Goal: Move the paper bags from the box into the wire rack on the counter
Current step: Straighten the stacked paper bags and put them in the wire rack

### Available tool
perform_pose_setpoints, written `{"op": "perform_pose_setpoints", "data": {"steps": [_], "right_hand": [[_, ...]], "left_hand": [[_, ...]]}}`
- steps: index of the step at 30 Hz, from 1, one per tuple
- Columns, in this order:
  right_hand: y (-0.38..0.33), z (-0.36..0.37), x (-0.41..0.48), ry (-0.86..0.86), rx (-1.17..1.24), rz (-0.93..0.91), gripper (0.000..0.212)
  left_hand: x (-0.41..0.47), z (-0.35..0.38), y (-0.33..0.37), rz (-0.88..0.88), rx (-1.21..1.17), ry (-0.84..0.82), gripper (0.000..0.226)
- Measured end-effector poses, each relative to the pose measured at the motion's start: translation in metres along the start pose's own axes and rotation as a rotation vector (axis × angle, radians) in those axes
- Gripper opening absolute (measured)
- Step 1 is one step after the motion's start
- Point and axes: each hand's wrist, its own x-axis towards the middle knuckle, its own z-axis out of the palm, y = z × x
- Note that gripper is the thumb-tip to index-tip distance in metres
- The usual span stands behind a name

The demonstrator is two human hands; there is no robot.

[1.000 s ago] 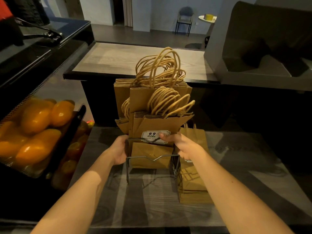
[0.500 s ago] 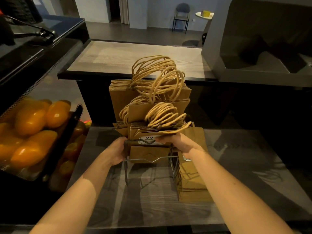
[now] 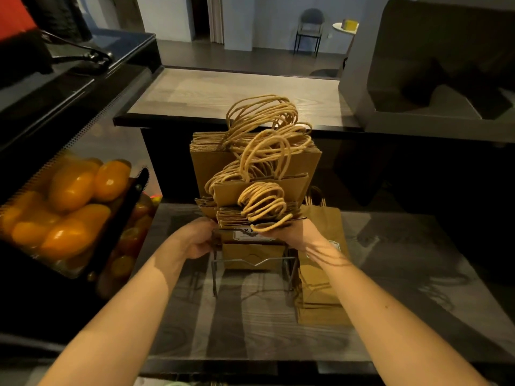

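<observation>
Where your right hand (image 3: pixel 295 235) meets the work, its fingers curl round the top right edge of the front bundle of bags (image 3: pixel 245 217), with one twisted handle (image 3: pixel 271 226) lying across them. Your left hand (image 3: pixel 195 238) is pressed to the opposite corner. Its fingers are hidden behind paper and wire, so I cannot tell whether it clasps bundle, rack or nothing. The bundle sits low in the front tier of the rack (image 3: pixel 250 263), above a white label (image 3: pixel 250 235). Two taller bundles stand upright behind it in stepped rows.

Handling assessment: the bags are kraft paper, folded flat, matte and dry, so not slippery. A single bag is light and limp. A packed bundle is judged stiff edge-on, moderately heavy, and liable to fan apart if held at one corner. Take it by both side edges near the top, never by the handles. These are springy paper cord, tangle with their neighbours and could tear out.

The rack is thin bent rod, open-sided, and likely to shift on the smooth wood-grain counter (image 3: pixel 390 302). Spare bags (image 3: pixel 320 288) lie flat just beside its right side. The box is not in view.
</observation>
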Motion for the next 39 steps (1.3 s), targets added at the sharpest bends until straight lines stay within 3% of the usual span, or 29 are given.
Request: {"op": "perform_pose_setpoints", "data": {"steps": [7, 17, 22, 23, 26, 29, 35, 39], "right_hand": [[-0.008, -0.009, -0.014, -0.142, -0.048, -0.052, 0.036], [0.009, -0.002, -0.027, -0.088, 0.003, 0.148, 0.035], [0.011, -0.001, -0.049, -0.11, -0.022, 0.025, 0.066], [0.014, -0.001, -0.047, -0.092, -0.009, 0.002, 0.06], [0.024, -0.001, -0.044, -0.093, 0.067, 0.019, 0.011], [0.036, -0.005, -0.047, -0.07, 0.08, 0.025, 0.007], [0.044, -0.011, -0.063, -0.008, 0.059, -0.058, 0.043], [0.046, -0.006, -0.064, -0.033, -0.004, 0.032, 0.053]], "left_hand": [[-0.009, 0.007, -0.012, 0.097, 0.046, 0.062, 0.005], [-0.047, 0.006, -0.05, 0.247, -0.208, 0.155, 0.028], [-0.06, 0.011, -0.063, 0.283, -0.213, 0.142, 0.029], [-0.06, 0.012, -0.063, 0.293, -0.222, 0.125, 0.029], [-0.067, 0.018, -0.066, 0.334, -0.265, 0.114, 0.028], [-0.075, 0.023, -0.068, 0.367, -0.252, 0.084, 0.032], [-0.072, 0.024, -0.067, 0.303, -0.06, 0.164, 0.056], [-0.067, 0.022, -0.073, 0.249, 0.027, 0.186, 0.04]]}}
